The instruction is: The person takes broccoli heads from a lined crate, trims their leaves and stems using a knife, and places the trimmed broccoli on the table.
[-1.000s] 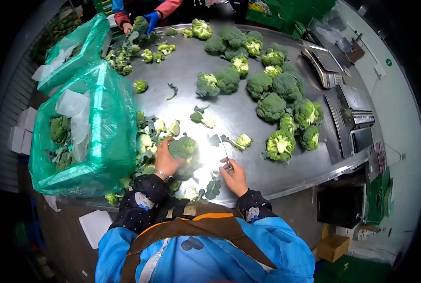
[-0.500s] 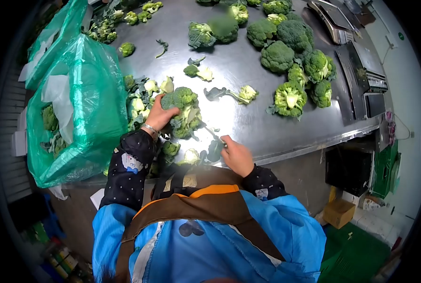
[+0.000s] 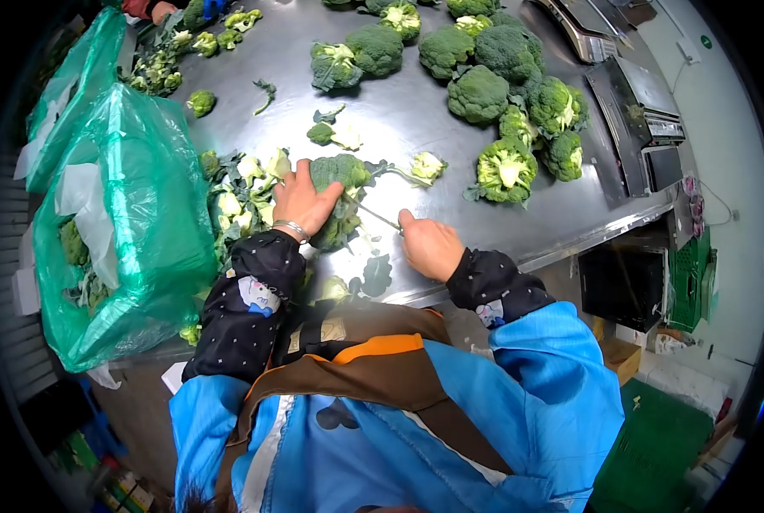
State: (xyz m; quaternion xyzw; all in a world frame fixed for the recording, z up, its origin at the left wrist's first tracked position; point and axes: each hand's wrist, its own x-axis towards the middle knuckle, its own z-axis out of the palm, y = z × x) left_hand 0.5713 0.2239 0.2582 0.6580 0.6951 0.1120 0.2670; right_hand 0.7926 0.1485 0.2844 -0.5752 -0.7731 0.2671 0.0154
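My left hand point(image 3: 305, 203) grips a broccoli head point(image 3: 339, 174) from its left side, close to the near edge of the steel table point(image 3: 399, 77). In my right hand point(image 3: 432, 246) is a thin knife point(image 3: 375, 212), its blade pointing left with the tip at the broccoli. Left of the held head lies a pile of cut stems and leaves point(image 3: 232, 201). A loose leaf point(image 3: 377, 275) rests just below the blade, and a trimmed piece with a stalk point(image 3: 427, 167) lies beyond it.
A crate lined with green plastic point(image 3: 155, 222) stands at the left, another behind it. Whole broccoli heads point(image 3: 478, 94) are grouped at the right, beside scales point(image 3: 647, 103). A co-worker's hand point(image 3: 163, 12) shows at the top left.
The view has shifted. My left hand has moved over the broccoli, which is turned and lower on the table. The knife in my right hand has come up against it from the right.
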